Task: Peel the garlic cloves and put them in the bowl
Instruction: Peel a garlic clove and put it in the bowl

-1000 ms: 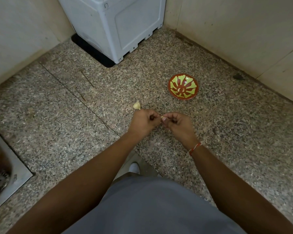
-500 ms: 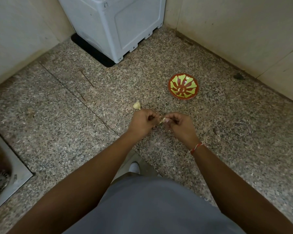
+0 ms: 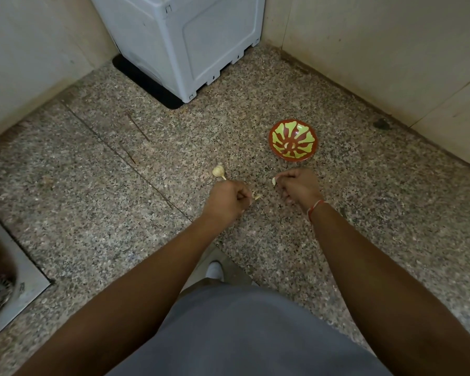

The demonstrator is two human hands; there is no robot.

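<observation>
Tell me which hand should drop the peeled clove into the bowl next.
Right. The right hand pinches the garlic clove and sits nearest the red-and-green bowl. The left hand holds only peel scraps, farther away.

Curled fingers (image 3: 288, 183) hide most of the clove (image 3: 274, 181), seemingly peeled.

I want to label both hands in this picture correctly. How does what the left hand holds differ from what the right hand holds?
The left hand pinches a thin, ragged scrap of garlic peel; the right hand pinches a smooth, plump garlic clove. The right hand is nearer the red and green bowl; the left hand is nearer the garlic bulb lying on the floor. Both are pale and pinched at the fingertips.
</observation>
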